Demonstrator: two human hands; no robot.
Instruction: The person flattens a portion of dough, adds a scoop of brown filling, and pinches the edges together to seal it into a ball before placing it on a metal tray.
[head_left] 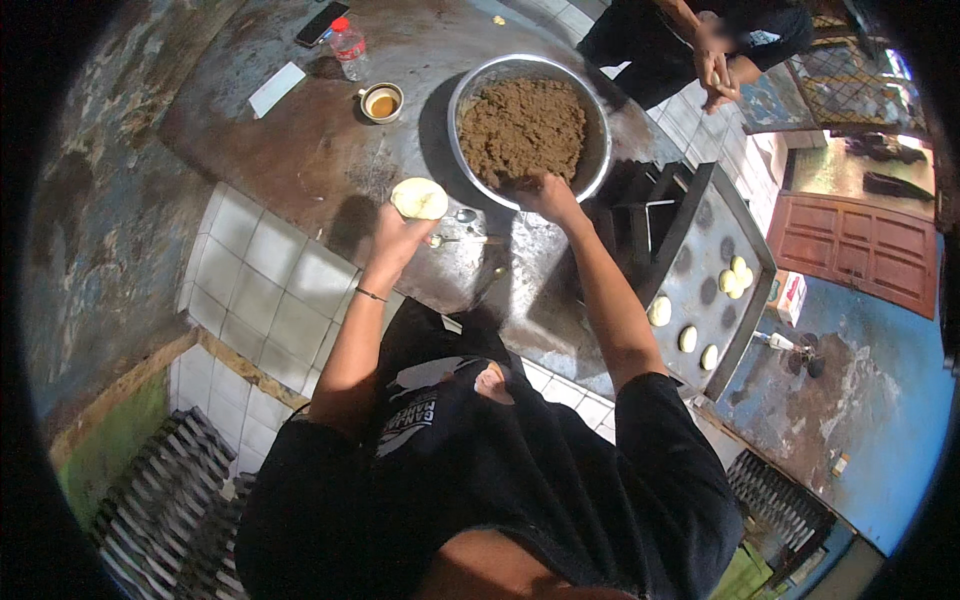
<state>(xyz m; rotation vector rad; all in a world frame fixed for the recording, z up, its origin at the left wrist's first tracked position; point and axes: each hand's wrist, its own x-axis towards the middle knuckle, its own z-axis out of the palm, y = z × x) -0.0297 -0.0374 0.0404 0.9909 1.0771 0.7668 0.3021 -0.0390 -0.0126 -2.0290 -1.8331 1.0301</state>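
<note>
Lying flat on the left part of the worktop (290,150) is a white rectangular object (276,90). Beyond it and to its right are a dark phone (318,30) and an upright clear bottle (349,52) with a red cap. A cup (368,100) containing brown liquid stands nearer, left of the bowl. The left hand (395,238) is raised at the near side of the worktop; its fingers grip a pale, rounded piece of dough (419,198), top face exposed. A metal bowl (454,140) sits at centre, filled with brown crumbly filling (525,125). The right hand (552,200) reaches over the near rim, fingers at the filling; whether they are closed on any of it cannot be determined. Right of the bowl, a dark tray (700,255) carries three separate dough pieces (688,340) and a touching cluster of dough pieces (735,280). Beyond the tray, a co-worker's hands (718,80) are held together.
</note>
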